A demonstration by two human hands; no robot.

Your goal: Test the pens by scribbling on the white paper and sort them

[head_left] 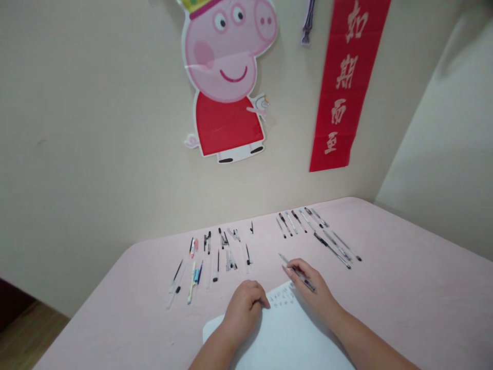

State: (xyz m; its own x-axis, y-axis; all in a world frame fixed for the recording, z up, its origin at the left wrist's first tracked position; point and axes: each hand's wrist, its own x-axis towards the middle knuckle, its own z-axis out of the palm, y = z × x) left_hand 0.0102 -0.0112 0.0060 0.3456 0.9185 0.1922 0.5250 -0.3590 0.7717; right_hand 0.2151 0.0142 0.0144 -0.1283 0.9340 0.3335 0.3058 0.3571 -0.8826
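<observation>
My right hand is closed around a slim clear pen, whose narrow end points up and to the left, away from me. That hand is over the upper right part of a white sheet of paper. Small rows of dark handwriting run along the sheet's top edge. My left hand rests on the sheet's upper left side with its fingers curled in, and no object shows in it. Part of the sheet is hidden by both hands and forearms.
Disassembled pen parts, among them a black-capped tube and a pale yellow pen, lie at the table's left. Several pens, such as a black one, lie at the back right. The pink table meets a wall behind.
</observation>
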